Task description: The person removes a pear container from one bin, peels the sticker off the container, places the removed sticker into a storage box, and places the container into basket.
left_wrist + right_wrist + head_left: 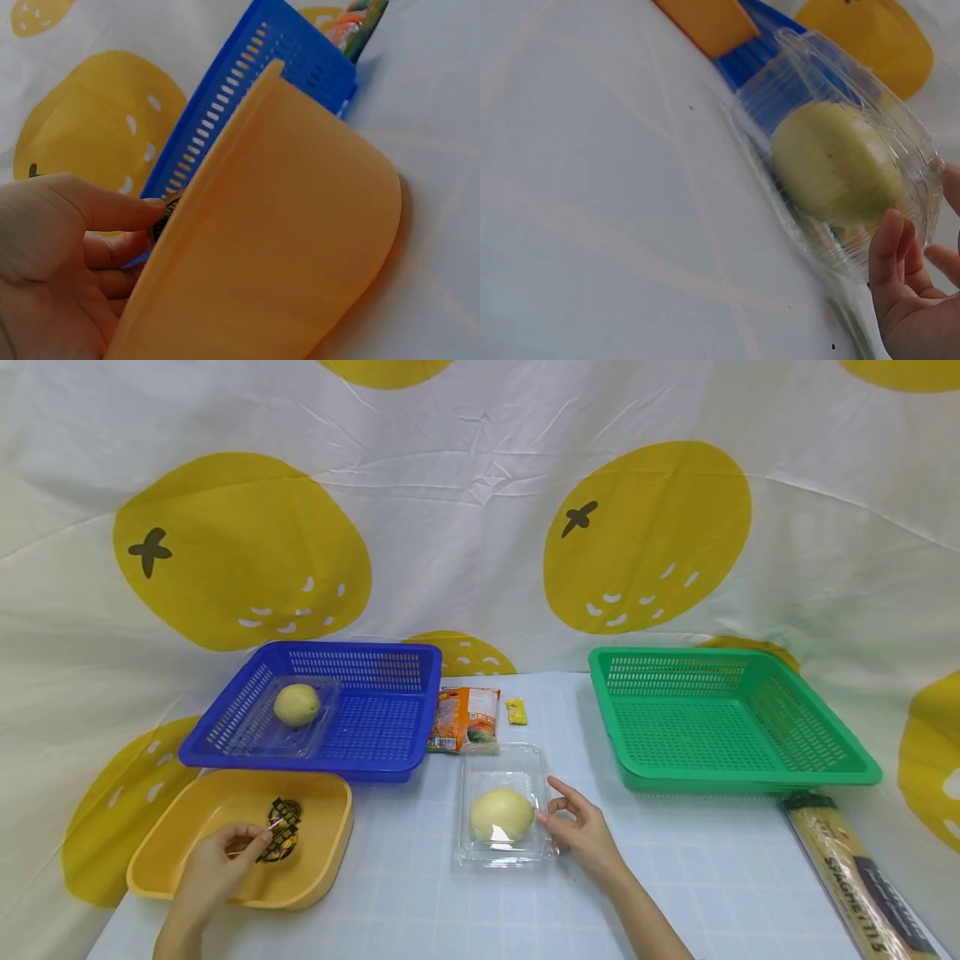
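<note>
My left hand point(213, 870) reaches over the orange basin point(326, 860) and pinches a small black-and-gold packet point(282, 831) between thumb and fingertips. In the left wrist view the basin wall hides most of that packet point(166, 217). Near the middle of the table is a clear plastic container point(483, 768) with a pale yellow-green fruit point(501, 816) inside. My right hand point(587, 835) is at the container's right side, fingers spread apart. Seen from the right wrist, thumb and fingertips point(889, 225) lie right at the container's rim, beside the fruit point(836, 161).
A blue basket point(375, 764), behind the basin, holds another clear container point(322, 731) and fruit point(296, 705). Farther back lie an orange snack bag point(468, 714) and a small yellow packet point(516, 711). At right are a green basket point(742, 777) and a spaghetti pack point(855, 877).
</note>
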The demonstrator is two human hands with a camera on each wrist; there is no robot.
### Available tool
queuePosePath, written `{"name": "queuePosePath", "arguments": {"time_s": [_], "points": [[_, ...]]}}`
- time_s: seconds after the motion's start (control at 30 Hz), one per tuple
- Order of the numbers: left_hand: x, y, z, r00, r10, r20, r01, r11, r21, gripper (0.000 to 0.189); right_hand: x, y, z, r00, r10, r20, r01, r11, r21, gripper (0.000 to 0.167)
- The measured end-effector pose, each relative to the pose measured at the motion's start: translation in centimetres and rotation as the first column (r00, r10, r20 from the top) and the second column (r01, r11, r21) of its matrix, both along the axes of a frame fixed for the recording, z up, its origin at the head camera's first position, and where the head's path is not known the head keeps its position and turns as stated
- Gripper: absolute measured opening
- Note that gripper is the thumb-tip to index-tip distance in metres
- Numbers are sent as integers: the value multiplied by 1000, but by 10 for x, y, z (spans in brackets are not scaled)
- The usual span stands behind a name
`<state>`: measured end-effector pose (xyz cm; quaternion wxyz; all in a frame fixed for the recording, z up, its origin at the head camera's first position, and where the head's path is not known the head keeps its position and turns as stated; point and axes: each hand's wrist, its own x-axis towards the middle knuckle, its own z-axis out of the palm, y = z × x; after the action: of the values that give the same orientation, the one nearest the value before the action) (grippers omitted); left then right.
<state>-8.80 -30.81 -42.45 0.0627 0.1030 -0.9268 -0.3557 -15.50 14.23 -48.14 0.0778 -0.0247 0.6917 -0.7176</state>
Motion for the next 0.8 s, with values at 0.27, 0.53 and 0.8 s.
{"name": "queuePosePath", "arguments": {"time_s": [0.27,0.53,0.8], "points": [[-14,-19,-6,970,-169,173,168,986,20,20,-1,1,0,1000,1,8,-1,1000,4,65],[-22,-33,-12,913,-317,258,265,940,217,26,-1,-1,1,1000,-1,23,2,1000,-10,64],[-31,-41,-22,862,-438,256,319,860,398,28,0,-1,2,999,-13,34,13,1000,-11,64]]}}
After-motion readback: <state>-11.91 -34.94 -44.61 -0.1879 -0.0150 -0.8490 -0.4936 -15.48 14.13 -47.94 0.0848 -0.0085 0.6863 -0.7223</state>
